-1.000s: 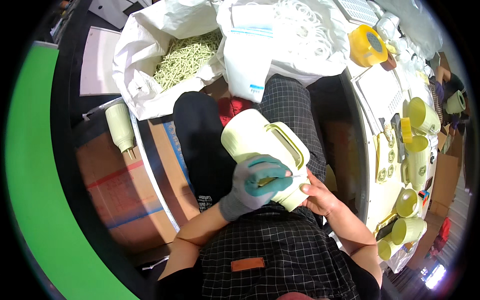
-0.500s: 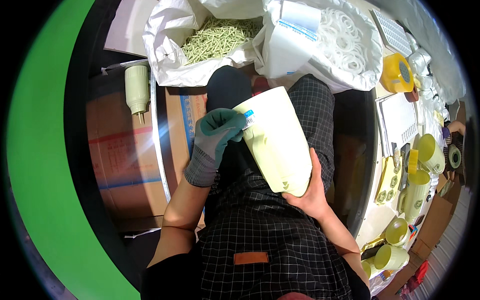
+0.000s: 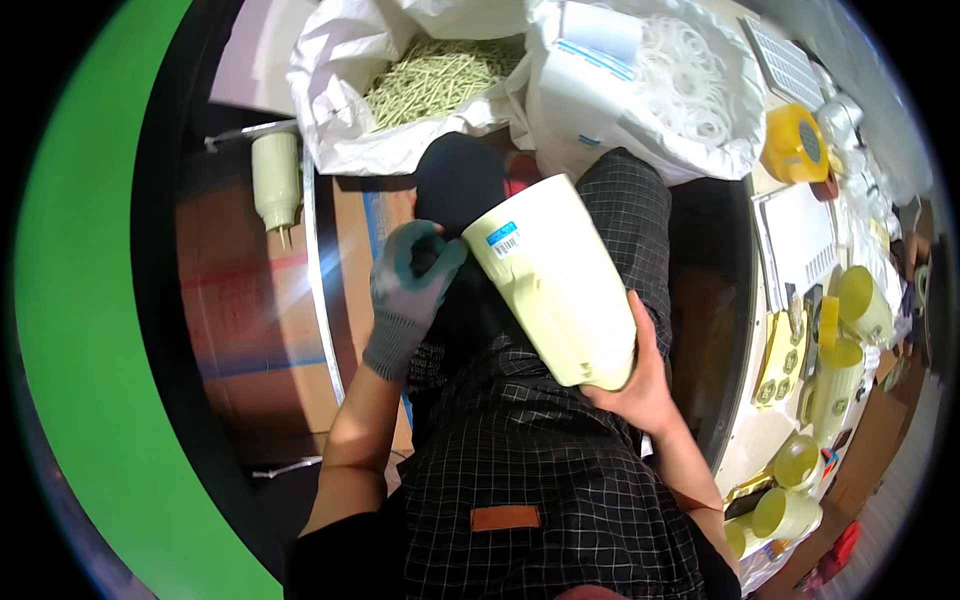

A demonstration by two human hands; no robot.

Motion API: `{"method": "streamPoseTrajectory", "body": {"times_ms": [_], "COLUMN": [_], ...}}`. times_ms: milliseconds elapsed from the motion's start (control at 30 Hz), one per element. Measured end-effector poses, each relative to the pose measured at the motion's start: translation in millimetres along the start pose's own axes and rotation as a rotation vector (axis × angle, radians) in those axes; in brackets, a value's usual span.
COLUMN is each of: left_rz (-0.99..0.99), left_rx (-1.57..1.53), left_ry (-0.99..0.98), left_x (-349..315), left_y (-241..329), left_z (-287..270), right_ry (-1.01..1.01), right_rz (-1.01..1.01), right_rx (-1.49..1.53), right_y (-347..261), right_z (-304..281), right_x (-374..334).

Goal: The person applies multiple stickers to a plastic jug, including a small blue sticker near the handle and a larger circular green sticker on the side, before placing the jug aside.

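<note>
A pale yellow plastic jug (image 3: 560, 285) lies tilted across my lap, its wide end pointing up and away. Near the rim a blue and white barcode label (image 3: 503, 240) sits on its side. My bare right hand (image 3: 638, 385) grips the jug around its narrower base from the right. To the left of the rim, my left hand (image 3: 412, 275) wears a grey and green glove. Its thumb and fingers are curved and apart, with nothing seen between them, and it is clear of the jug.
Ahead stand white sacks, one with thin pale green sticks (image 3: 440, 85), one with clear rings (image 3: 690, 85). A pale green bottle-shaped part (image 3: 275, 180) lies on the left over cardboard boxes (image 3: 245, 300). The right-hand table holds a yellow tape roll (image 3: 795, 143), papers (image 3: 797, 240) and several jugs (image 3: 840, 385).
My left hand has let go of the label area and drawn back to the left, its fingers parting. The label now shows fully. The jug has shifted slightly in my right hand.
</note>
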State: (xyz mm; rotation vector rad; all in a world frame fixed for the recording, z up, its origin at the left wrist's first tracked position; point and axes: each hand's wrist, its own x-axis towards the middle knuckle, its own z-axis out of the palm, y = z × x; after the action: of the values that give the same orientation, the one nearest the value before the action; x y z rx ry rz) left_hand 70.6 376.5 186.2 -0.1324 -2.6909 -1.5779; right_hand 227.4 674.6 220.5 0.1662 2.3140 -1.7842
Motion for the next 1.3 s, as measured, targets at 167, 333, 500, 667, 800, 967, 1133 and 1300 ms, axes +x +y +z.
{"method": "streamPoseTrajectory", "body": {"times_ms": [167, 333, 500, 667, 800, 967, 1133, 1300], "left_rz": [0.102, -0.293, 0.510, 0.737, 0.826, 1.011, 1.173, 1.409], "left_rx": [-0.309, 0.126, 0.229, 0.582, 0.490, 0.250, 0.222, 0.214], "left_ry": [-0.050, -0.931, -0.315, -0.443, -0.422, -0.559, -0.768, -0.958], "left_x": [-22, -34, -31, -30, -15, 12, 11, -36], "left_y": [30, 25, 70, 78, 99, 149, 200, 240], "left_z": [46, 21, 37, 75, 83, 132, 220, 323], "right_ry": [0.102, 0.380, 0.289, 0.648, 1.281, 0.929, 1.165, 1.257], "right_rz": [-0.220, -0.252, -0.169, -0.255, 0.077, 0.144, -0.052, 0.386], "right_rx": [0.321, -0.235, -0.263, -0.289, -0.615, -0.947, -0.676, -0.233], "right_y": [-30, -75, -40, -2, 89, 125, 112, 130], "right_z": [-63, -68, -11, -74, -201, -276, -291, -269], "right_x": [23, 79, 143, 94, -4, -22, -68, -180]}}
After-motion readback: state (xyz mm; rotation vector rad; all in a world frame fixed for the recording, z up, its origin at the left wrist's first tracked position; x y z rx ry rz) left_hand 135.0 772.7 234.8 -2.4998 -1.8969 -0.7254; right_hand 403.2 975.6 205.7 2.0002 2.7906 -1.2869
